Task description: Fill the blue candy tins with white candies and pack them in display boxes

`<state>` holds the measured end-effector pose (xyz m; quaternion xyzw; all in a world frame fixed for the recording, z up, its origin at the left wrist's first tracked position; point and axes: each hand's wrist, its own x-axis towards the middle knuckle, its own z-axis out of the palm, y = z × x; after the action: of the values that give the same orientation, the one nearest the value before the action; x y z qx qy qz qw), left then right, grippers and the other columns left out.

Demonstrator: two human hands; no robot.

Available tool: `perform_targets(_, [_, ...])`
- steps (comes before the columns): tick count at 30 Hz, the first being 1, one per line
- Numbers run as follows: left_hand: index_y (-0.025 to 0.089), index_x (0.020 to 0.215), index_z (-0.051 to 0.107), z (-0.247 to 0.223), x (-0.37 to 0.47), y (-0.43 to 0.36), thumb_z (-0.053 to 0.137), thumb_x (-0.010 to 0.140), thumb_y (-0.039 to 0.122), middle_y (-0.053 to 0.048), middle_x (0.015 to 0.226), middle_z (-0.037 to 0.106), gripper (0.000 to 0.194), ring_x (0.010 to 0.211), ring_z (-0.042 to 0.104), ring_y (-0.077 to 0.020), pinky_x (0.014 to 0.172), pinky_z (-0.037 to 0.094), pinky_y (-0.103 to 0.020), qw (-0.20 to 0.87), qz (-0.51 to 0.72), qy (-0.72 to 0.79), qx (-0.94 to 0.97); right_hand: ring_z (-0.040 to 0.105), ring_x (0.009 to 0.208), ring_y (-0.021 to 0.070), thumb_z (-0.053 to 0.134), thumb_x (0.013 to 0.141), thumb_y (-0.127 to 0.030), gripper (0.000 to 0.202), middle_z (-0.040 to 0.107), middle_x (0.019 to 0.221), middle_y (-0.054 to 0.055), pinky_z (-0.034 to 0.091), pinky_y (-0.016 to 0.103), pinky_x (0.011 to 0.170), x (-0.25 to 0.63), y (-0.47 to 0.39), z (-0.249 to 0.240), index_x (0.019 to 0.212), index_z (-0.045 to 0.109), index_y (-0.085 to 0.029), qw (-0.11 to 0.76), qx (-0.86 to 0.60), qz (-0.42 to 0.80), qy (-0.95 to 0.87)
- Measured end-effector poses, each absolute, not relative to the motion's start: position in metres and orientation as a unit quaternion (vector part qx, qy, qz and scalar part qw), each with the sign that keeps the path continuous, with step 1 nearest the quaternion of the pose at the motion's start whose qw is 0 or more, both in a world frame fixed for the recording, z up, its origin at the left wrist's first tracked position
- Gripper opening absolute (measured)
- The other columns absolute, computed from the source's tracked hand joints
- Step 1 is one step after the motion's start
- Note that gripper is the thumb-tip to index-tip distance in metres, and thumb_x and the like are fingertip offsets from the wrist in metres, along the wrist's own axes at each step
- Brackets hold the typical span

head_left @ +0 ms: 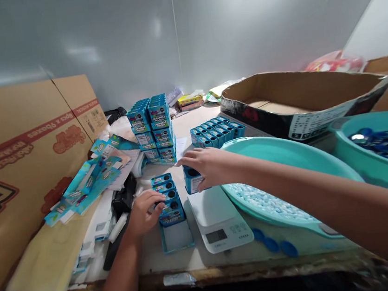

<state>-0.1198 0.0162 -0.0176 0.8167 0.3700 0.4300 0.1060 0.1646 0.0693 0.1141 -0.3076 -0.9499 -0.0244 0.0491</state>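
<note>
My right hand [207, 162] grips a small blue candy box [193, 183] with a dark round spot on top. That box is just behind the white kitchen scale [216, 217]; whether it touches the scale I cannot tell. To the left, a row of similar candy boxes [170, 216] stands in a shallow blue display tray [179, 250], whose front part is bare. My left hand [146, 211] has its thumb and fingers bent against the left side of that row. Behind my right hand stands another group of blue boxes [217, 136].
Stacked full displays [153, 131] stand at the back. A turquoise tub [285, 146] holds wrapped white sweets; another tub [370, 125] holds blue lids. Loose blue lids [271, 244] lie near the front edge. Flattened blue cartons [89, 181], a cardboard box [21, 137] and a black-sided carton [282, 121] surround the work area.
</note>
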Motion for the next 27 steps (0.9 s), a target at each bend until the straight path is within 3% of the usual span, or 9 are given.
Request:
perform_targets(6, [0.020, 0.067, 0.070, 0.027, -0.103, 0.034, 0.064, 0.090, 0.044, -0.003, 0.072, 0.073, 0.035, 0.070, 0.066, -0.0181, 0.069, 0.048, -0.029, 0.151, 0.399, 0.481, 0.766, 0.060, 0.121, 0.0367, 0.094, 0.067, -0.031, 0.091, 0.061, 0.133, 0.016, 0.052, 0.037, 0.087, 0.149, 0.110, 0.082, 0.145, 0.047, -0.017, -0.020, -0.370, -0.008, -0.929])
perform_targets(10, [0.019, 0.067, 0.071, 0.034, -0.092, 0.051, 0.053, 0.096, 0.049, -0.003, 0.067, 0.070, 0.045, 0.067, 0.065, -0.0174, 0.065, 0.047, -0.028, 0.155, 0.501, 0.506, 0.685, 0.062, 0.116, 0.0358, 0.095, 0.063, -0.030, 0.095, 0.063, 0.130, 0.016, 0.052, 0.034, 0.082, 0.142, 0.130, 0.063, 0.143, 0.046, -0.016, -0.076, -0.374, 0.021, -0.924])
perform_targets(15, [0.019, 0.058, 0.067, 0.007, -0.088, 0.056, 0.061, 0.088, 0.052, -0.001, 0.056, 0.063, 0.044, 0.059, 0.060, -0.0154, 0.062, 0.047, -0.028, 0.163, 0.601, 0.507, 0.597, 0.063, 0.113, 0.0344, 0.092, 0.068, -0.030, 0.074, 0.064, 0.122, 0.017, 0.053, 0.035, 0.086, 0.145, 0.139, 0.047, 0.128, 0.054, -0.013, -0.040, -0.371, 0.028, -0.927])
perform_targets(19, [0.022, 0.054, 0.057, -0.001, -0.088, 0.060, 0.047, 0.093, 0.055, -0.003, 0.055, 0.062, 0.053, 0.063, 0.064, -0.0164, 0.083, 0.057, -0.036, 0.176, 0.680, 0.485, 0.521, 0.047, 0.136, 0.0386, 0.093, 0.065, -0.025, 0.069, 0.051, 0.142, 0.022, 0.053, 0.043, 0.099, 0.149, 0.141, 0.042, 0.123, 0.057, -0.013, 0.019, -0.354, 0.007, -0.935])
perform_targets(23, [0.021, 0.057, 0.057, -0.001, -0.089, 0.063, 0.048, 0.092, 0.060, -0.005, 0.061, 0.065, 0.053, 0.066, 0.066, -0.0175, 0.079, 0.059, -0.036, 0.218, 0.686, 0.476, 0.506, 0.036, 0.146, 0.0385, 0.092, 0.067, -0.023, 0.066, 0.040, 0.154, 0.022, 0.049, 0.048, 0.107, 0.151, 0.137, 0.043, 0.124, 0.060, -0.014, 0.062, -0.350, -0.005, -0.935])
perform_targets(27, [0.020, 0.064, 0.063, -0.002, -0.092, 0.060, 0.049, 0.094, 0.059, -0.006, 0.070, 0.070, 0.051, 0.072, 0.067, -0.0184, 0.079, 0.056, -0.034, 0.215, 0.648, 0.493, 0.539, 0.062, 0.118, 0.0329, 0.079, 0.083, -0.023, 0.053, 0.066, 0.125, 0.017, 0.052, 0.039, 0.091, 0.153, 0.122, 0.066, 0.131, 0.058, -0.016, 0.035, -0.397, 0.028, -0.917])
